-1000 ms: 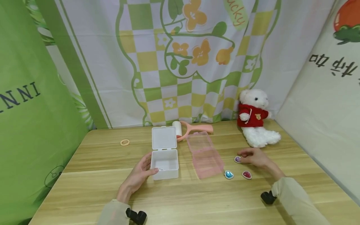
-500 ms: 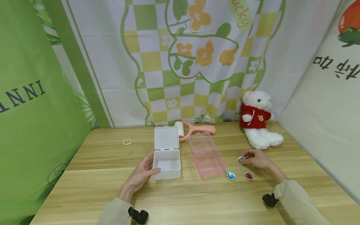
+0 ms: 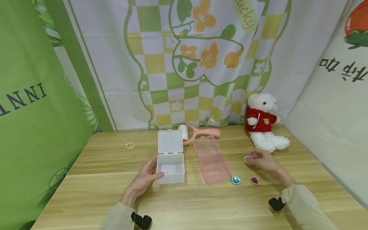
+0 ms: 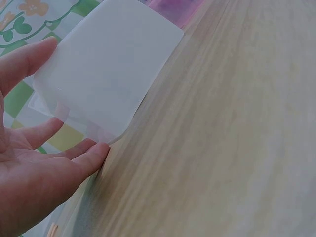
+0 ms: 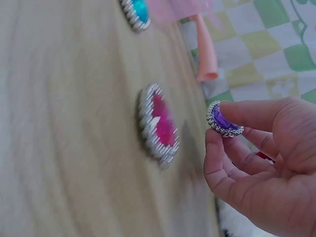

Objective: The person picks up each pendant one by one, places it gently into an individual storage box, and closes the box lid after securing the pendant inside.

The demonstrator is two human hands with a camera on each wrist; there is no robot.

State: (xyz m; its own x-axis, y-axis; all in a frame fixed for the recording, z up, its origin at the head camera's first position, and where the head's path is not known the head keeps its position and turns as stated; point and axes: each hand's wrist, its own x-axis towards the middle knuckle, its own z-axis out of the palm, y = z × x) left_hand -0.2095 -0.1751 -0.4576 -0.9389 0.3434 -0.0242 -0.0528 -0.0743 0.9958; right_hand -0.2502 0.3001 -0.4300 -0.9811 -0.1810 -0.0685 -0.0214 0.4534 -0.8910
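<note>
Right hand (image 3: pixel 263 160) grip pinched on purple silver-rimmed gem (image 5: pixel 223 120), likely light, stiff, best held by rim; left hand (image 3: pixel 143 179) holds square white plastic box (image 3: pixel 176 179) at nine o'clock

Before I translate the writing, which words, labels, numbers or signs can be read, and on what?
"Lucky": patterned back curtain, first letter partly cut off.
"NNI", left to right: green curtain; letter at frame edge unclear.
"柿" and "如", upside down: cream side cloth.
No readable text on the white box.
</note>
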